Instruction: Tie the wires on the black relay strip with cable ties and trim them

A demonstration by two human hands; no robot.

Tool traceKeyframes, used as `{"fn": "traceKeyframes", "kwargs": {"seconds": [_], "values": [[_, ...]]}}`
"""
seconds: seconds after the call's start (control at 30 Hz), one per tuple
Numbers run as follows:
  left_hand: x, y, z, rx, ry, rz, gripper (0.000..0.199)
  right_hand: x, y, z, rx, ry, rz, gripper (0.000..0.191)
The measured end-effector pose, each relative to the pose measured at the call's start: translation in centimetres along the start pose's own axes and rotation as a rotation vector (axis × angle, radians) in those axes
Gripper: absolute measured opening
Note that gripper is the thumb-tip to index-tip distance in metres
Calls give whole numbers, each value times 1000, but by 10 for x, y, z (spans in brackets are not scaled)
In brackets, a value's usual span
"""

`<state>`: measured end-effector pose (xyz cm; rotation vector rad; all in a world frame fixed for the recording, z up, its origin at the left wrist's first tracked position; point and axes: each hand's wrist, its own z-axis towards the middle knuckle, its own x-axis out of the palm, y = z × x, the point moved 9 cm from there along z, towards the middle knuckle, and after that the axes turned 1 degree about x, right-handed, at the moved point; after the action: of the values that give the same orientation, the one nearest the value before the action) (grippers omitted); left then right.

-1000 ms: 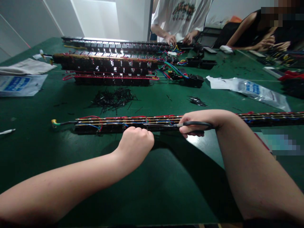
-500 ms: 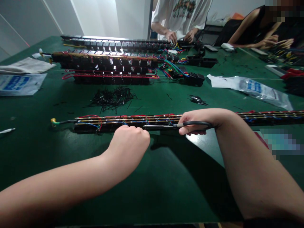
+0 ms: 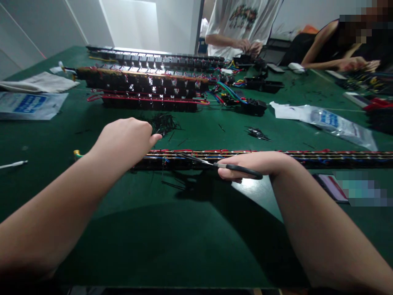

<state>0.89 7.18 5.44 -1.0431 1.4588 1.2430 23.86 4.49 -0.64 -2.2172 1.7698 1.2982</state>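
My right hand (image 3: 239,166) is closed round the handles of a pair of scissors (image 3: 236,167) with dark grips. The blades point left over a long black strip assembly (image 3: 264,154) with gold rails and red and blue wires. My left hand (image 3: 129,137) is above the left part of that strip, at the near-left side of a pile of thin black clippings (image 3: 166,124). Its thumb sticks out to the right, apart from the hand, while the other fingers are mostly hidden behind its back. Nothing shows in it.
Several wired black assemblies (image 3: 141,80) stand farther back on the green table (image 3: 172,246). A smaller clippings pile (image 3: 257,133) lies right of centre. Plastic bags (image 3: 30,104) and a phone-like object (image 3: 331,188) lie at the sides. Two people work across the table, one in a white shirt (image 3: 227,20).
My left hand has moved from the strip up and left to the clippings pile, its thumb now out. The scissors have shifted a little left, with the blades tilted. The view has shifted slightly.
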Motion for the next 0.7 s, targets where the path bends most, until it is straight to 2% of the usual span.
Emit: {"fn": "traceKeyframes", "kwargs": {"seconds": [0.07, 0.13, 0.2, 0.33, 0.53, 0.7], "values": [[8, -17, -21, 60, 87, -29, 59, 11, 7, 2, 35, 131, 66, 68], [23, -37, -41, 165, 160, -69, 57, 16, 15, 6, 54, 212, 114, 71], [37, -49, -56, 222, 164, -119, 51, 17, 21, 11, 67, 252, 138, 73], [54, -54, -64, 272, 48, -150, 46, 12, 28, 22, 64, 242, 143, 71], [46, -54, -65, 352, -115, -160, 39, 8, 29, 30, 43, 231, 150, 74], [47, -56, -65, 407, -133, -180, 36, 6, 26, 34, 48, 216, 180, 74]]}}
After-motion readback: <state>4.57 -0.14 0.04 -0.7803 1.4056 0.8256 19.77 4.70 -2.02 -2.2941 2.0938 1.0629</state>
